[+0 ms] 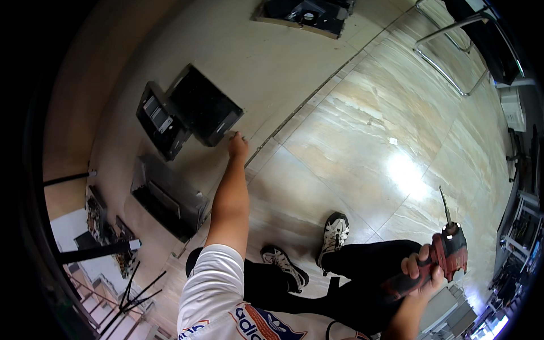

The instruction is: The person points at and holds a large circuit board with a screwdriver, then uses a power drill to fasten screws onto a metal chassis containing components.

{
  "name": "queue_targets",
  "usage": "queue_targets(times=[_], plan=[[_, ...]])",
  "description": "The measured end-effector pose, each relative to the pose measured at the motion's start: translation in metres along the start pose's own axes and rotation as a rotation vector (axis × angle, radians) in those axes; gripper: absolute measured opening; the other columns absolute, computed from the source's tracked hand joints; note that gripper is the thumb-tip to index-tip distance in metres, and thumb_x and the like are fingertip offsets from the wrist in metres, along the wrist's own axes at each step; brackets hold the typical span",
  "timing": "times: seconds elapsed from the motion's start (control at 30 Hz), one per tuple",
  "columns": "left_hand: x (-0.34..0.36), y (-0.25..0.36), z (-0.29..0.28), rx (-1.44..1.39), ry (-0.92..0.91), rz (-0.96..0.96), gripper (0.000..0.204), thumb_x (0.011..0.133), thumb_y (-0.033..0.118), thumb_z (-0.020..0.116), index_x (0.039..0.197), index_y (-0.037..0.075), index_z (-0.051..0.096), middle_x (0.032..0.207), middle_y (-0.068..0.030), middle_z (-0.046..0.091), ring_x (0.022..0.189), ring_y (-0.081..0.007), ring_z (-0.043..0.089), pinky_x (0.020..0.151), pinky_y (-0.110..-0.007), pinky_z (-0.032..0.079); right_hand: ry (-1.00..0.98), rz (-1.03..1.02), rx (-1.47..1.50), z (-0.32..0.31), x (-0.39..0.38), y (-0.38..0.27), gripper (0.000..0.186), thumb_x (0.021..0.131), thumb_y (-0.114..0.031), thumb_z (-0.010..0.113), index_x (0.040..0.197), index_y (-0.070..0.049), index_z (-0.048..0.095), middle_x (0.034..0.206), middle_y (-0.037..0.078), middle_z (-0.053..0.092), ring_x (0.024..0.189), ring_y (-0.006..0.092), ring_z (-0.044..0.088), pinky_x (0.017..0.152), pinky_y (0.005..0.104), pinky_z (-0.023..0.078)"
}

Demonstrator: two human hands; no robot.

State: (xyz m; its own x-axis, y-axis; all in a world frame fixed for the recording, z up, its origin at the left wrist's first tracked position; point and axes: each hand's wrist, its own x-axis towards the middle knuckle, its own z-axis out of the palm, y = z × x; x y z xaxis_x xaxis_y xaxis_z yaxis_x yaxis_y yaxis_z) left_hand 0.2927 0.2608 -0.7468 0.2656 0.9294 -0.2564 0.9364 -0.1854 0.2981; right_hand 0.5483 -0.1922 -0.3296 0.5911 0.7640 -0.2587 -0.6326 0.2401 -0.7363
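Observation:
My right hand (422,272) is wrapped round the handle of a red and black cordless drill (450,252). A long thin bit (445,204) points up from its nose. Out to the front left stretches my left arm, and the left hand (238,147) is closed, fingertips together, by the near corner of an open black box-like casing (201,105). Whether something small sits in those fingertips I cannot make out. Against the casing's left side lies a black panel (161,119) with a pale label. Nearer to me is a dark, shallow casing (167,195) with a see-through look.
A tray-like box of black parts (303,16) stands at the far edge. Circuit boards (105,224) lie at the left. A chrome-legged chair (453,51) is at the far right. My shoes (334,232) rest on the tiled floor (351,141), where a small white scrap (392,141) lies.

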Motion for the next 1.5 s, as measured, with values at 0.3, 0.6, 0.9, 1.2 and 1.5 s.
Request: queue_targets(times=[0.3,0.6,0.9,1.2,1.5], plan=[[-0.034,-0.029,-0.013,0.093,0.002,-0.033,0.018,0.086,0.021,0.061,0.087,0.003,0.067,0.092,-0.0207,0.068,0.092,-0.0382,0.064,0.081,-0.047,0.050,-0.040,0.161,0.105,0.007,0.046,-0.003,0.054,0.085,-0.027,0.066,0.128,-0.003,0.046,0.108,0.010,0.060,0.069,0.0217,0.058,0.065,0.0369,0.045],[-0.338,0.102,-0.239,-0.532,-0.316,-0.013,0.011,0.072,0.015,0.068,0.076,0.005,0.068,0.077,-0.0144,0.069,0.071,-0.0298,0.068,0.066,-0.038,0.053,0.197,0.587,0.218,0.049,0.040,-0.018,0.038,0.088,-0.029,0.061,0.117,-0.006,0.051,0.098,0.008,0.060,0.069,0.0199,0.059,0.065,0.0389,0.052],[-0.520,0.152,-0.538,-0.558,-0.242,-0.046,0.010,0.074,0.013,0.065,0.082,0.005,0.067,0.076,-0.0148,0.067,0.071,-0.0321,0.067,0.069,-0.040,0.054,0.039,0.963,-0.012,0.171,-0.058,-0.184,0.034,0.088,-0.024,0.064,0.115,-0.008,0.053,0.094,0.010,0.061,0.077,0.0253,0.062,0.066,0.0405,0.054],[-0.470,0.136,-0.735,-1.349,0.254,-0.391,0.009,0.090,0.009,0.064,0.098,0.004,0.066,0.080,-0.0031,0.066,0.072,-0.0108,0.062,0.063,-0.026,0.051,-0.037,0.888,-0.369,0.240,-0.020,-0.253,0.032,0.085,-0.010,0.064,0.113,-0.005,0.049,0.088,0.012,0.058,0.073,0.0270,0.064,0.063,0.0407,0.056],[-0.340,-0.007,-0.755,-0.974,0.509,-0.378,0.016,0.082,0.015,0.072,0.094,0.005,0.070,0.089,-0.0057,0.068,0.081,-0.0222,0.064,0.075,-0.034,0.052,-0.041,0.777,-0.453,0.349,0.020,-0.244,0.039,0.086,-0.013,0.065,0.119,-0.002,0.050,0.086,0.013,0.062,0.070,0.0251,0.064,0.064,0.0376,0.056]])
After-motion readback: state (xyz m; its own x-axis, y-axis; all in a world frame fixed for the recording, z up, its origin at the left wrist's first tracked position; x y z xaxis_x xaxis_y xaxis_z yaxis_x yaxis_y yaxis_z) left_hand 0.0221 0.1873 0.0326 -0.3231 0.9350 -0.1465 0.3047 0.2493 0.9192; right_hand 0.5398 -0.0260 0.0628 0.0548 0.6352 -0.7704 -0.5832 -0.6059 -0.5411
